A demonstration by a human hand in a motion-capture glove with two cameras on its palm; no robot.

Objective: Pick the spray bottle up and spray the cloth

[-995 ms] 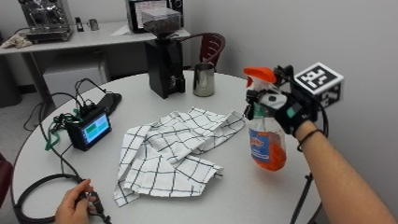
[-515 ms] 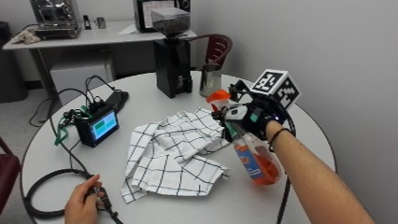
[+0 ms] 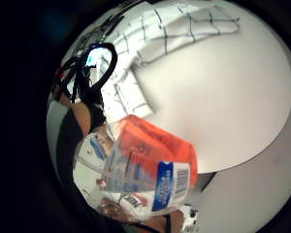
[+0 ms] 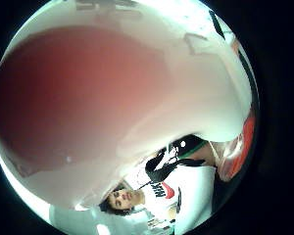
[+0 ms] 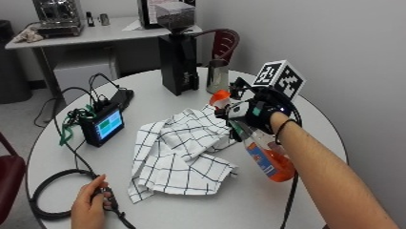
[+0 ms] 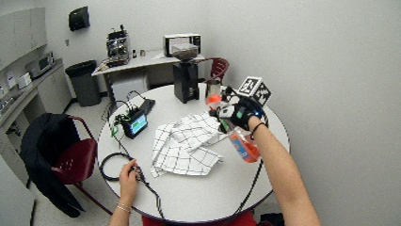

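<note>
Gloved right hand (image 5: 258,113) gripped the spray bottle (image 5: 263,155) by its neck, lifted off the table and tilted, orange nozzle end nearest the checked cloth (image 5: 179,152), base angled away from the cloth toward the person.

Round white table (image 5: 190,200) here. Checkered cloth (image 5: 181,150) is crumpled up around the middle. Small device with a lit screen (image 5: 101,126) stands near the far-left edge with cables around it. A black coffee grinder (image 5: 177,67) and a metal cup (image 5: 217,82) stand side by side at the back. A black cable loop (image 5: 47,193) lies on the near-left part.
</note>
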